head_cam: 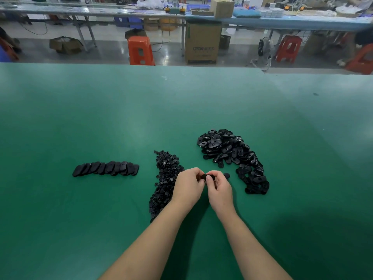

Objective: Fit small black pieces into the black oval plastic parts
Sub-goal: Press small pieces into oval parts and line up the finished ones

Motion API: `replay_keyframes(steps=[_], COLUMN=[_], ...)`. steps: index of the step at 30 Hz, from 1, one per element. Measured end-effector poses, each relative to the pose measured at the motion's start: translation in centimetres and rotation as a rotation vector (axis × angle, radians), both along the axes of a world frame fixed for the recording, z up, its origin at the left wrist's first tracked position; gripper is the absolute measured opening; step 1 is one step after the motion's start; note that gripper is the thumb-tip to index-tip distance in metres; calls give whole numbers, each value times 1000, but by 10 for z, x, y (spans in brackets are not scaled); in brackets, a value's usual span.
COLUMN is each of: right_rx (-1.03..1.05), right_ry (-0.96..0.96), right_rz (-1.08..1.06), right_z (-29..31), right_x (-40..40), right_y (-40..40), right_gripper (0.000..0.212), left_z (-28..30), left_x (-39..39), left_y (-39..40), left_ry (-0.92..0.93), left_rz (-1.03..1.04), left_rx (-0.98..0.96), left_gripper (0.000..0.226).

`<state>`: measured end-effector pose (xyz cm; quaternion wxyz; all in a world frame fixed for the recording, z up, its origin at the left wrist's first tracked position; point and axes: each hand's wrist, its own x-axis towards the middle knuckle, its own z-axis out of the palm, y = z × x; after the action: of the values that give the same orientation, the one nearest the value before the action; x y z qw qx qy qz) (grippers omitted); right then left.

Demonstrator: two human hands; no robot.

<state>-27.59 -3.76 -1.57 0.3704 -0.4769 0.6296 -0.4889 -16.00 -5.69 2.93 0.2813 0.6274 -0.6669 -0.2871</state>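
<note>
Both hands, left hand (188, 185) and right hand (219, 188), are pinching one oval part (207, 176) between them above the table (101, 118) (small piece hidden), probably pressing it in; next, laying it with the row (106, 168) left of them

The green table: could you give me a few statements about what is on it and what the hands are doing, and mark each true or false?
1. Both hands, left hand and right hand, hold one black oval part between them. True.
2. The row of oval parts lies to the right of the hands. False: it lies to their left.
3. The heap of small black pieces sits by the left hand. True.
4. The loose pile of oval parts is in a box. False: it lies bare on the green table.
</note>
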Motion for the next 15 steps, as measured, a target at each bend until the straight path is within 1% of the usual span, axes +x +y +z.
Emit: replay_keyframes(steps=[2,4,7,9,12,15], right_rx=[0,4,15,14,13,30], right_ry=[-11,-27,-57,-76,-123,-100], right_rz=[1,-2,2,1,-8,-4], right_z=[0,1,3,5,9,10], right_x=[0,0,0,1,3,3], right_y=[0,0,1,2,3,4], right_gripper=[18,20,18,15,14,14], left_z=[-1,-3,-6,-8,-9,-12], left_x=[1,4,11,19,37,72], left_y=[2,4,5,5,4,-2], left_ry=[-62,-167,-344,-418,-378,-291], left_rz=[-42,-109,-189,-193,-92,102], left_rx=[-68,-146,-251,-311,-338,-243], left_gripper=[20,25,22,21,19,19])
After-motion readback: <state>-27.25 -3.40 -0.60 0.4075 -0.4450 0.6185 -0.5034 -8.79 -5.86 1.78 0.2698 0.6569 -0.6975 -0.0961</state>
